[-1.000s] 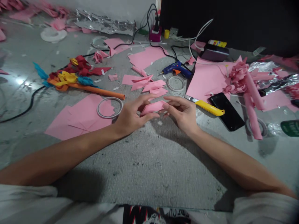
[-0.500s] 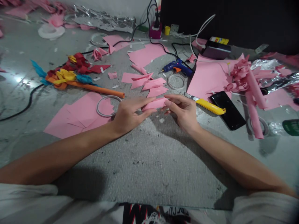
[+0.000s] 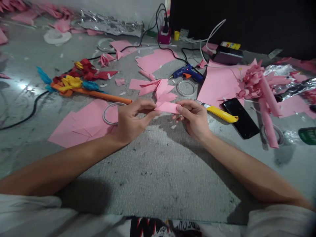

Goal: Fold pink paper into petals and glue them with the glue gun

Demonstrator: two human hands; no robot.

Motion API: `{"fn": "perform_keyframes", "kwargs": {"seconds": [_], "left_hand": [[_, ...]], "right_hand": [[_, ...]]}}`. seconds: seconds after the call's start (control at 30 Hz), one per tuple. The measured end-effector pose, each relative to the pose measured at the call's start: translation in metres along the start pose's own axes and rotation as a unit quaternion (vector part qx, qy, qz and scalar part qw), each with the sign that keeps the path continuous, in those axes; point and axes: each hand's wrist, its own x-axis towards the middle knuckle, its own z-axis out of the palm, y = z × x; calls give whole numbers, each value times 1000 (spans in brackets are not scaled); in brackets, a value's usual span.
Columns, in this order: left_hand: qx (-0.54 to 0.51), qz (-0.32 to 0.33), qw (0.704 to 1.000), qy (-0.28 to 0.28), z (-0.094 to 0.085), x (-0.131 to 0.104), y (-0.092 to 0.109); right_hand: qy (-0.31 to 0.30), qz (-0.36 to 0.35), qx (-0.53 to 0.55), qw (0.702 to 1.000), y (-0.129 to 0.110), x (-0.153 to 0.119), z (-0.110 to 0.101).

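Note:
A small folded piece of pink paper [image 3: 168, 107] is stretched between my two hands above the grey table. My left hand [image 3: 134, 119] pinches its left end between thumb and fingers. At the other end, the thumb and fingers of my right hand [image 3: 194, 116] are closed on the paper. Just beyond it lie several folded pink paper pieces [image 3: 166, 88], partly overlapping. A roll of tape [image 3: 105, 115] rests on pink sheets [image 3: 74, 130] beside my left hand, which hides part of it. Close to my right hand is a yellow utility knife [image 3: 222, 113] with its blade toward the hand.
A blue glue gun [image 3: 187, 72] and another tape roll [image 3: 186, 88] lie farther back. On the right are a black phone [image 3: 241, 118] and pink paper flowers with rolled stems [image 3: 268, 121]. Colourful paper flowers on an orange stem [image 3: 106, 96] lie left. A black cable [image 3: 33, 105] crosses the table.
My left fingers, stretched along the pink paper before, are now bent and pinch its left end. More of the paper shows between my hands. The right hand has barely moved.

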Motion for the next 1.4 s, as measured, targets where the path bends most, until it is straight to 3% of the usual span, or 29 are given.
{"fn": "perform_keyframes", "kwargs": {"seconds": [0.3,0.57,0.73,0.83,1.2,1.4], "left_hand": [[-28,-29,999,32,2,-2,1],[-33,-51,998,-14,-1,2,4],[-93,-97,986,-94,2,4,-4],[-71,-78,986,-132,1,4,-3],[-56,-59,992,-96,1,2,3],[-89,-109,981,-136,3,5,1]], "right_hand": [[-11,14,-13,1000,1,-2,-1],[-18,3,-26,1000,2,-2,-1],[-6,-40,-76,996,-2,-6,5],[-14,-39,-90,995,-4,-9,8],[-15,-58,-106,993,-4,-12,10],[-21,-54,-127,990,-4,-15,10]]}}
